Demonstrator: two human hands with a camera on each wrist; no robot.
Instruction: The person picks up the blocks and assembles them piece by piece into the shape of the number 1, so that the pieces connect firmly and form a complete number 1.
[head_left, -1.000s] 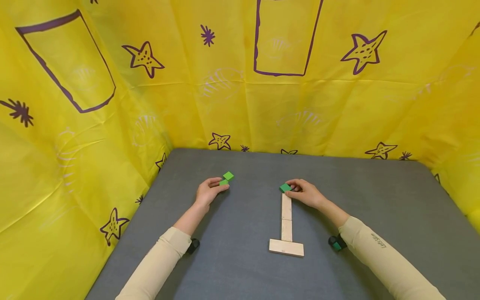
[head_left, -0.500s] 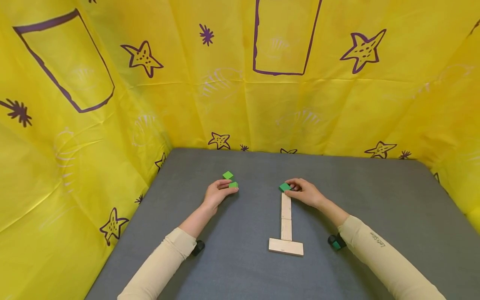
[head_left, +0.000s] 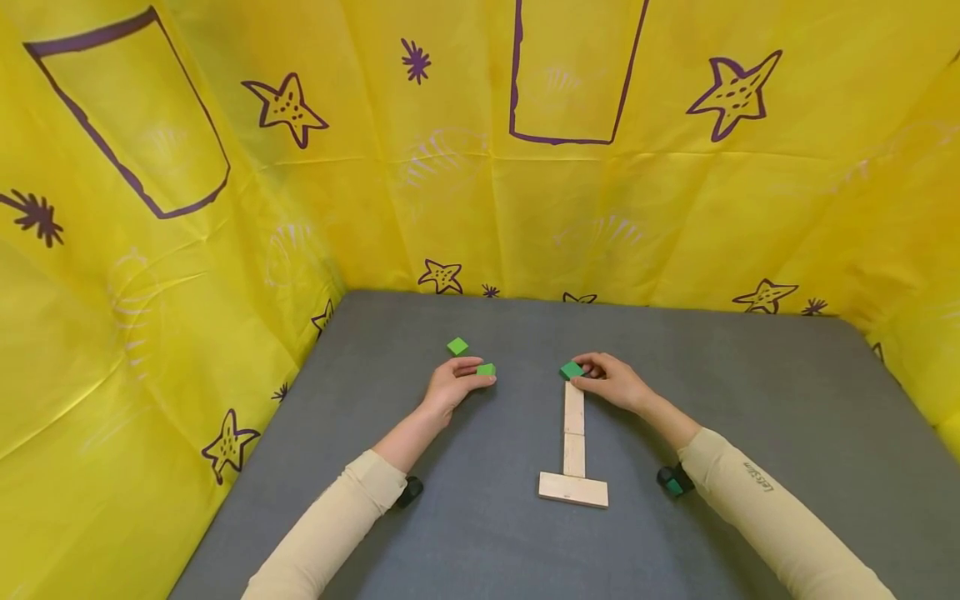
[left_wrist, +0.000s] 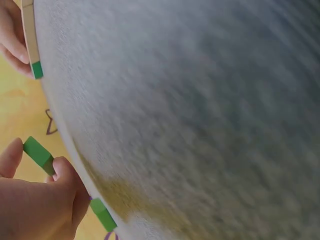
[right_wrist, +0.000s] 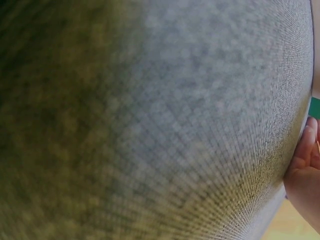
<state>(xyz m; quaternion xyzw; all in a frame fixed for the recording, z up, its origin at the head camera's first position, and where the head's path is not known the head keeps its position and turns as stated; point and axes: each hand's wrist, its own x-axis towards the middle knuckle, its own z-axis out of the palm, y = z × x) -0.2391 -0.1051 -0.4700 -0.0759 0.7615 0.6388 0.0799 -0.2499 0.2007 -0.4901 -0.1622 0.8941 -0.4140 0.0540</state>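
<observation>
My left hand (head_left: 453, 386) pinches a light green block (head_left: 486, 369) between thumb and fingers. In the left wrist view this block (left_wrist: 38, 154) shows raised off the table, tilted in the grip. A second light green block (head_left: 457, 346) lies on the table just beyond that hand. To the right, my right hand (head_left: 611, 383) pinches a darker green block (head_left: 571, 371) at the far end of a line of wooden planks. Two pale planks (head_left: 573, 408) lie end to end toward me, and a crosswise plank (head_left: 573, 490) closes the near end. The right wrist view catches only part of that hand.
A grey table (head_left: 480, 533) carries all the pieces. Yellow cloth (head_left: 450, 192) with purple starfish drawings hangs along its back and both sides. Dark wrist cameras (head_left: 673, 481) sit below each forearm.
My left hand has moved right with its light green block, away from the one on the table and closer to the planks. My right hand stays at the darker green block.
</observation>
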